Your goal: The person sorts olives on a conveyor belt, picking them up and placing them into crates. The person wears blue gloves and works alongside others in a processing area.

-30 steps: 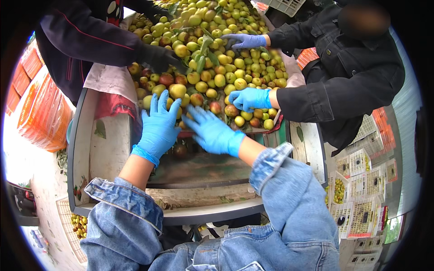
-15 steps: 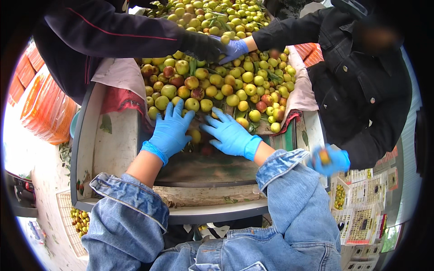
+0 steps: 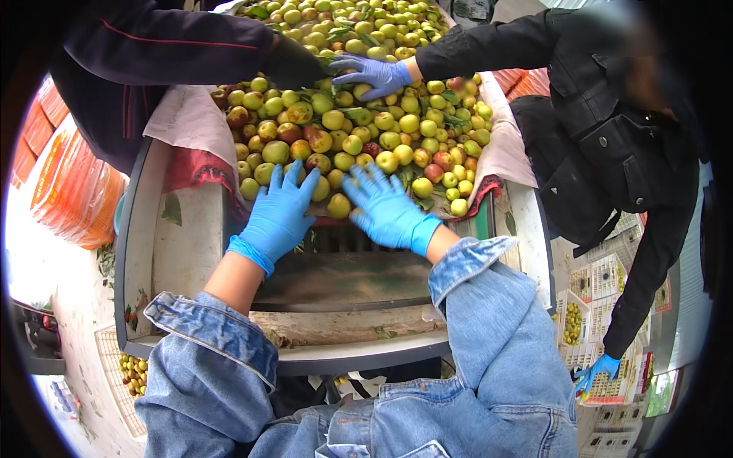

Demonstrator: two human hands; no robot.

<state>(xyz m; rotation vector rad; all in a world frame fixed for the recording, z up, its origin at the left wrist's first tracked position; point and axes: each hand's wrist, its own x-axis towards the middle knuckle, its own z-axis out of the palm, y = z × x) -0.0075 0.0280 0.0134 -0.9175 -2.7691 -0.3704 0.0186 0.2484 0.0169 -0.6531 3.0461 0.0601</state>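
My left hand [image 3: 279, 214] in a blue glove rests spread on the front edge of a heap of green-yellow and reddish jujube-like fruit [image 3: 332, 118]. Beside it, my right hand [image 3: 389, 210], also blue-gloved, lies with fingers apart on the fruit. A yellow fruit [image 3: 339, 205] sits between my hands. The fruit lies on a cloth [image 3: 187, 126] with red fringed edges, above a dark slotted chute [image 3: 340, 271] in a pale-sided sorting table [image 3: 168, 278].
Two co-workers stand either side: a dark sleeve [image 3: 183, 49] at left, a black jacket [image 3: 595, 153] at right, with a purple glove [image 3: 374, 75] on the heap and a blue glove [image 3: 603, 374] at stacked crates [image 3: 595, 320]. Orange bags [image 3: 72, 198] and a fruit crate [image 3: 130, 374] are left.
The right co-worker's blue-gloved hand, holding a fruit half a second ago, has dropped to the crates. My hands shifted slightly, my right fingers further up the fruit. The left co-worker's arm moved left.
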